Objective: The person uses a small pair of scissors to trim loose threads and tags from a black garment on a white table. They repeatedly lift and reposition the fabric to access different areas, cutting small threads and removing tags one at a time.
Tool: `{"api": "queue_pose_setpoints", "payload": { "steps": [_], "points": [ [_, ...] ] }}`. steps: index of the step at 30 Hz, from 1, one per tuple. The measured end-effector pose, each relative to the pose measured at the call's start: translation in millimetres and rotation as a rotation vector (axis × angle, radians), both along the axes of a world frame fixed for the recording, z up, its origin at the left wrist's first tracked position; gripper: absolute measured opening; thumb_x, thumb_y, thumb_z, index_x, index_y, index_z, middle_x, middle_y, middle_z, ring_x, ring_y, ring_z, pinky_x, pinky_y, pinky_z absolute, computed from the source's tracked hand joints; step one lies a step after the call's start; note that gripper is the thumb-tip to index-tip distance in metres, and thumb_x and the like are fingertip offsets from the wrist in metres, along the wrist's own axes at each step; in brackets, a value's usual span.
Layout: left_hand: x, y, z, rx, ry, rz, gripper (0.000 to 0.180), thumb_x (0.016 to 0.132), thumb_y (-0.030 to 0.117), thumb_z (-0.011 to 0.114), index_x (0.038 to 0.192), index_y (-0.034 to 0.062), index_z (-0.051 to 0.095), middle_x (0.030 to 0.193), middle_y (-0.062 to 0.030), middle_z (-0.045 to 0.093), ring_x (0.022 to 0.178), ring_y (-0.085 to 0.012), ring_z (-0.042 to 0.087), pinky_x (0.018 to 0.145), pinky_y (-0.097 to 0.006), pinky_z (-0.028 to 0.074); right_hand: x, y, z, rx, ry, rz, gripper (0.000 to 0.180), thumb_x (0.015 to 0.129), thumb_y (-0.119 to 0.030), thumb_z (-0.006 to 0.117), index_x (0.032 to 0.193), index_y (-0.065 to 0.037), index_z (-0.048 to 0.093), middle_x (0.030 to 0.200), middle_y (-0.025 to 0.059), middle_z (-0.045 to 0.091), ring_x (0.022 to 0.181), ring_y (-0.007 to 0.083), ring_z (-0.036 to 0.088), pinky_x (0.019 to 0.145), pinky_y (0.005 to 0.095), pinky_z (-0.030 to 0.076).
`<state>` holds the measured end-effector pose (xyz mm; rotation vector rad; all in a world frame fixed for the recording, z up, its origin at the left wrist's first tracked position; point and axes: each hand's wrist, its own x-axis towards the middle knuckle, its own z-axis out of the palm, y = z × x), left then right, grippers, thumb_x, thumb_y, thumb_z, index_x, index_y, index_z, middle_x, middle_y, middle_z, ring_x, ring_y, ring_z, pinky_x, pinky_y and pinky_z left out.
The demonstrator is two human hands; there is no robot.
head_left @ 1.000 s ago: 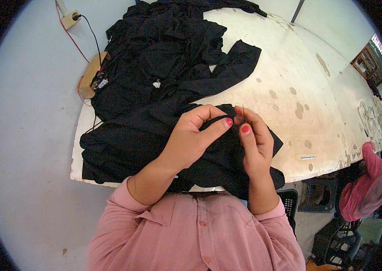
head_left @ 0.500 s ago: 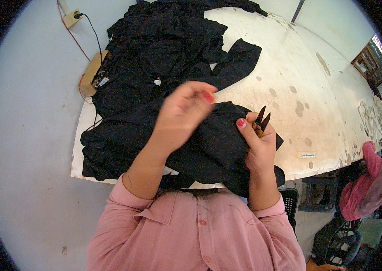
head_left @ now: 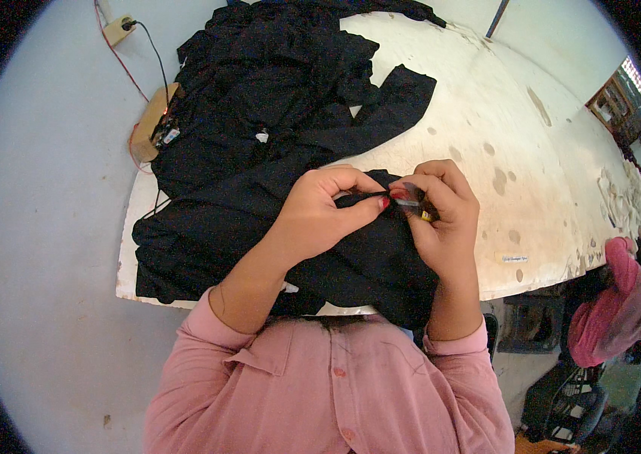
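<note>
Black fabric of a garment [head_left: 381, 253] lies in front of me at the near edge of the table. A fold of it is pinched between the thumb and fingers of my left hand [head_left: 313, 208]. My right hand [head_left: 449, 208] is closed around small thread snips [head_left: 413, 198], partly hidden by the fingers. The snips' blades are blurred and sit against the edge of the fold, close to my left fingertips. Whether the blades are apart cannot be made out.
A pile of black garments [head_left: 267, 60] covers the table's left and far side. The pale, stained tabletop [head_left: 479, 204] extends to the right. A wooden box with wires [head_left: 155, 125] stands by the left wall. Another person in pink [head_left: 612, 310] is at the far right.
My left hand has come down from above the cloth and now pinches a fold. My right hand has turned the snips from pointing away to pointing left, against the fold.
</note>
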<state>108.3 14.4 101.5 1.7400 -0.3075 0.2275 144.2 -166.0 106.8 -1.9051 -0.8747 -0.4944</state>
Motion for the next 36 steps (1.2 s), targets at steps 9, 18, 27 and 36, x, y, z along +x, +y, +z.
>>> {"api": "queue_pose_setpoints", "payload": {
  "steps": [9, 18, 27, 36],
  "points": [
    [5.8, 13.0, -3.6, -0.074, 0.157, 0.056, 0.011, 0.081, 0.010, 0.069, 0.086, 0.0002, 0.068, 0.084, -0.0040, 0.067, 0.080, -0.0103, 0.061, 0.072, -0.027, 0.048, -9.1, -20.7, 12.0, 0.209, 0.505, 0.786, 0.021, 0.087, -0.014, 0.058, 0.094, 0.006, 0.060, 0.084, 0.0080, 0.054, 0.078, 0.0227, 0.052, 0.079, 0.0316, 0.043],
    [-1.2, 10.0, 1.8, -0.648, 0.351, -0.186, 0.014, 0.085, 0.005, 0.065, 0.098, -0.0006, 0.065, 0.094, -0.0040, 0.066, 0.086, -0.0086, 0.060, 0.080, -0.023, 0.048, -36.6, 1.4, 11.1, -0.101, 0.106, -0.094, 0.032, 0.086, -0.007, 0.062, 0.118, -0.001, 0.061, 0.089, 0.0154, 0.063, 0.072, 0.0253, 0.061, 0.065, 0.0296, 0.049],
    [-0.8, 6.3, -4.0, -0.470, 0.231, -0.144, 0.011, 0.084, 0.009, 0.065, 0.094, 0.0036, 0.066, 0.093, -0.0024, 0.066, 0.086, -0.0098, 0.060, 0.081, -0.024, 0.045, -33.7, 9.2, 8.4, -0.220, -0.105, -0.196, 0.029, 0.087, -0.004, 0.060, 0.115, -0.002, 0.063, 0.088, 0.0146, 0.064, 0.072, 0.0228, 0.063, 0.065, 0.0280, 0.048],
    [-0.5, 4.6, -3.6, -0.520, 0.290, -0.137, 0.010, 0.085, 0.009, 0.065, 0.094, 0.0040, 0.066, 0.091, -0.0022, 0.066, 0.085, -0.0093, 0.060, 0.080, -0.024, 0.045, -26.5, 12.2, 3.2, -0.242, -0.211, -0.237, 0.032, 0.079, -0.008, 0.068, 0.111, -0.005, 0.066, 0.090, 0.0117, 0.066, 0.075, 0.0248, 0.064, 0.065, 0.0319, 0.052]
  ]
}}
